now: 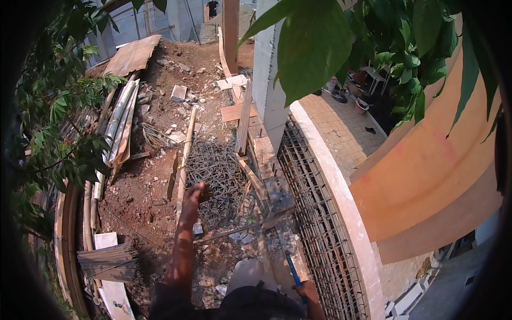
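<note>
My left hand [197,193] is stretched forward over the near left side of a heap of bent steel stirrups [216,168]. Its fingers look curled in; whether anything lies inside them is hidden. Low on the right, my right hand [306,289] is wrapped around the blue handle of a tool [293,271], whose far end I cannot make out. Ahead of that hand is a dark plate [279,194] with upright pins, fixed on a timber beam. A long thin bar [234,231] slants across between the stirrup heap and me.
A long rebar cage [325,229] runs along the right beside a pale curved wall edge [341,197]. Straight rods [245,114] lie on the beam near a grey column [268,80]. Bundled rods [109,261] sit at lower left. Leaves [312,48] hang close overhead.
</note>
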A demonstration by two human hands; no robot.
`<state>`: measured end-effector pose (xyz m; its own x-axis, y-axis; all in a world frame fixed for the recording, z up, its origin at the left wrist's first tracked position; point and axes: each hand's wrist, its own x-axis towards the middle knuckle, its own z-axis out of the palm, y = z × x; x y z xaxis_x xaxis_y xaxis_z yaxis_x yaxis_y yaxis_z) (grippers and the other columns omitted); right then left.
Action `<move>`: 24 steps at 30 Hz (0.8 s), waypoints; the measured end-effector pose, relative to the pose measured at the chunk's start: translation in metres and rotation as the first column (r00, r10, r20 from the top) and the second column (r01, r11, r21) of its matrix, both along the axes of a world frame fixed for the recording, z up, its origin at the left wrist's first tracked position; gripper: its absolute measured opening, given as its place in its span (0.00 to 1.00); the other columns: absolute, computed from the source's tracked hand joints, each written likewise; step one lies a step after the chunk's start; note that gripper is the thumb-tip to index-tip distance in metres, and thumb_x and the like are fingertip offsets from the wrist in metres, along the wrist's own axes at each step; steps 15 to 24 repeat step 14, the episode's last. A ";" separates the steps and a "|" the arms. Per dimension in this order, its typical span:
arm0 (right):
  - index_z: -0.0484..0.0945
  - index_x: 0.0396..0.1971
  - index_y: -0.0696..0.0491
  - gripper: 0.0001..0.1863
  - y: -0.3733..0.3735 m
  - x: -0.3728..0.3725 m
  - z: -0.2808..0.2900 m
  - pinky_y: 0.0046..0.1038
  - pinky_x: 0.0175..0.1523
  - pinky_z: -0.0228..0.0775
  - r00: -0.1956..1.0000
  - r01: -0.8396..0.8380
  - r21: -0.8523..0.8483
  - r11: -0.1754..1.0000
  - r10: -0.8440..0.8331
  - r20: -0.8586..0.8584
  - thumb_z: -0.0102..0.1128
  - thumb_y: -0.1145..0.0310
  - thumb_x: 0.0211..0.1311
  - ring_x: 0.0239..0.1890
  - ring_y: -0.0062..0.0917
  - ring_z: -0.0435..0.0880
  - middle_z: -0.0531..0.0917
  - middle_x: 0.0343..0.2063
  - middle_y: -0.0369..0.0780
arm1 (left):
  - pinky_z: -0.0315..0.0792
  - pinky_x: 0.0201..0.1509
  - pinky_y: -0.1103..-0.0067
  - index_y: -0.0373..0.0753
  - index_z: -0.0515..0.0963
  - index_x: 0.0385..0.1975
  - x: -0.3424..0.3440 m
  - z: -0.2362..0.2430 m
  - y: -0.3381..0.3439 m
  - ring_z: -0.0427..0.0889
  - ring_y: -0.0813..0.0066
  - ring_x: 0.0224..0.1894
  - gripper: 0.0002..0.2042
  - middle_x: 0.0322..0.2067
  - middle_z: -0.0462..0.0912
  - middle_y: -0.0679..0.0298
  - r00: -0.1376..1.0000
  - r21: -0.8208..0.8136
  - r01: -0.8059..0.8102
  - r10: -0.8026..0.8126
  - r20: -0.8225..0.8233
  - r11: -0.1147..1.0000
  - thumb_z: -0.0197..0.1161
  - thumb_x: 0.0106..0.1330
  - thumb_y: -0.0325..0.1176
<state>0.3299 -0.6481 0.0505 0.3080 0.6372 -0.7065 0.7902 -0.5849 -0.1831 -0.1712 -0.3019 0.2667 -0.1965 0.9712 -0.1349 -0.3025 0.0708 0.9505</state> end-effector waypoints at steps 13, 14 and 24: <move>0.88 0.45 0.60 0.16 0.158 0.061 0.259 0.30 0.47 0.79 0.899 0.350 0.772 0.530 0.041 -0.436 0.76 0.61 0.69 0.37 0.25 0.87 0.88 0.32 0.39 | 0.83 0.48 0.72 0.33 0.87 0.44 0.096 0.193 -0.163 0.88 0.72 0.41 0.07 0.38 0.91 0.59 0.911 0.522 0.133 0.103 -0.398 0.843 0.74 0.71 0.25; 0.87 0.45 0.60 0.12 0.156 0.067 0.304 0.25 0.45 0.76 0.857 0.448 0.761 0.469 0.016 -0.514 0.74 0.67 0.71 0.36 0.22 0.86 0.87 0.31 0.37 | 0.83 0.45 0.72 0.34 0.85 0.44 0.100 0.222 -0.159 0.88 0.70 0.40 0.05 0.38 0.90 0.57 0.947 0.659 0.161 0.073 -0.312 0.734 0.72 0.71 0.23; 0.87 0.45 0.60 0.12 0.156 0.067 0.304 0.25 0.45 0.76 0.857 0.448 0.761 0.469 0.016 -0.514 0.74 0.67 0.71 0.36 0.22 0.86 0.87 0.31 0.37 | 0.83 0.45 0.72 0.34 0.85 0.44 0.100 0.222 -0.159 0.88 0.70 0.40 0.05 0.38 0.90 0.57 0.947 0.659 0.161 0.073 -0.312 0.734 0.72 0.71 0.23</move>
